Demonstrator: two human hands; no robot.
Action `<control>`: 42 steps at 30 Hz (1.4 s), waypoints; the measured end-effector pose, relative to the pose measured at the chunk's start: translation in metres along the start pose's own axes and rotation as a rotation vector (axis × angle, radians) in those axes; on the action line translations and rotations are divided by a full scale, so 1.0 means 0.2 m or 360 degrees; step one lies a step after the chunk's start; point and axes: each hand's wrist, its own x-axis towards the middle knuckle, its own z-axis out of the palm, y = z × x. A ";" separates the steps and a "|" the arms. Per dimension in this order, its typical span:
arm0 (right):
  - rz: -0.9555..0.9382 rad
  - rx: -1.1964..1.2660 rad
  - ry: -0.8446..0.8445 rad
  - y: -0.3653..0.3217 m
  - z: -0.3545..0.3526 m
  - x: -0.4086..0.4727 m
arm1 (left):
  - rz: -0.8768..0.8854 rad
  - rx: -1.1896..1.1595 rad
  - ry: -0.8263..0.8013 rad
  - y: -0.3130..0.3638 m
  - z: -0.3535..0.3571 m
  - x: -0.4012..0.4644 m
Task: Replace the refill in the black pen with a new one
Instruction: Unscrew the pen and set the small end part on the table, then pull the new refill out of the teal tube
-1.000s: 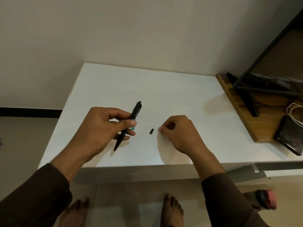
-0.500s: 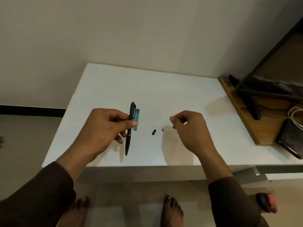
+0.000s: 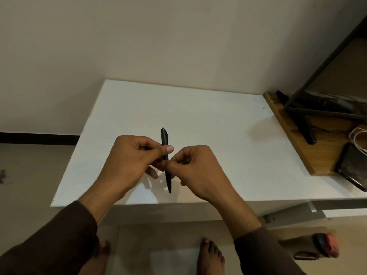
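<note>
Meanwhile, left hand is pinching black pen mid-barrel w/ thumb & fingers above white table; right hand is gripping its lower barrel, fingers curled.

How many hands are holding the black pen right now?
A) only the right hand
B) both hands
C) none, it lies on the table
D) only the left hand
B: the left hand pinches the black pen at its middle with thumb and fingers, while the right hand has its fingertips closed on the barrel just below, holding it above the white table.
</note>
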 end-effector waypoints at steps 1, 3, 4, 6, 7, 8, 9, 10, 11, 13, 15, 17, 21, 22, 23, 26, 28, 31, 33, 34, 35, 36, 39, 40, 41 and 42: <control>0.0017 -0.0003 0.0042 0.00 -0.02 0.01 | 0.0007 -0.0009 0.0004 0.00 0.00 0.00; 0.0084 0.0002 0.0185 0.03 -0.09 0.03 | 0.0035 0.0075 0.0072 -0.01 -0.01 0.00; 0.0127 0.0002 0.0272 0.06 -0.14 0.05 | 0.0059 0.0179 0.0126 -0.02 -0.01 0.01; 0.0243 -0.0063 0.0410 0.12 -0.25 0.07 | 0.0099 0.0390 0.0213 -0.05 -0.02 0.02; 0.0312 -0.0122 0.0445 0.16 -0.28 0.08 | 0.0110 0.0465 0.0236 -0.06 -0.02 0.02; 0.0377 -0.0175 0.0461 0.19 -0.31 0.09 | 0.0124 0.0524 0.0250 -0.07 -0.02 0.02; 0.0431 -0.0219 0.0465 0.23 -0.32 0.10 | 0.0139 0.0570 0.0265 -0.08 -0.01 0.03; 0.0468 -0.0258 0.0463 0.25 -0.32 0.11 | 0.0154 0.0603 0.0284 -0.09 0.00 0.04; 0.0487 -0.0290 0.0462 0.27 -0.32 0.12 | 0.0166 0.0626 0.0302 -0.10 0.01 0.04; 0.0486 -0.0336 0.0481 0.30 -0.31 0.14 | 0.0181 0.0673 0.0328 -0.10 0.05 0.06; 0.0470 -0.0370 0.0495 0.31 -0.30 0.15 | 0.0211 0.0755 0.0364 -0.11 0.09 0.06; 0.0458 -0.0388 0.0485 0.32 -0.30 0.16 | 0.0220 0.0836 0.0418 -0.11 0.12 0.06; 0.0421 -0.0431 0.0521 0.33 -0.30 0.15 | 0.0136 0.0946 0.0463 -0.10 0.16 0.06; 0.0398 -0.0444 0.0585 0.33 -0.31 0.15 | 0.0127 0.0916 0.0465 -0.10 0.16 0.06; 0.0367 -0.0437 0.0665 0.32 -0.31 0.15 | 0.0118 0.0864 0.0470 -0.10 0.16 0.06; 0.0216 -0.0382 0.0907 0.27 -0.29 0.14 | 0.0054 0.0736 0.0495 -0.09 0.14 0.05; 0.0080 -0.0244 0.0951 0.21 -0.25 0.12 | 0.0051 0.0654 0.0544 -0.07 0.12 0.04; -0.0101 0.0190 0.0678 0.11 -0.16 0.09 | 0.0272 0.0588 0.0627 0.00 0.11 -0.02; -0.0149 0.0391 0.0451 0.05 -0.09 0.07 | 0.0461 0.0551 0.0637 0.06 0.12 -0.07; -0.0155 0.0476 0.0369 0.03 -0.07 0.07 | 0.0537 0.0543 0.0629 0.07 0.13 -0.10; -0.0155 0.0546 0.0313 0.02 -0.06 0.07 | 0.0598 0.0543 0.0613 0.08 0.14 -0.11; -0.0155 0.0603 0.0276 0.01 -0.06 0.07 | 0.0639 0.0547 0.0595 0.09 0.15 -0.13; -0.0167 0.0735 0.0250 0.00 -0.07 0.06 | 0.0685 0.0563 0.0543 0.09 0.15 -0.14; -0.0174 0.0752 0.0261 0.00 -0.07 0.06 | 0.0696 0.0570 0.0509 0.09 0.15 -0.14; -0.0184 0.0750 0.0272 0.01 -0.08 0.06 | 0.0703 0.0560 0.0463 0.10 0.14 -0.14; -0.0199 0.0735 0.0276 0.01 -0.09 0.06 | 0.0691 0.0498 0.0419 0.11 0.12 -0.13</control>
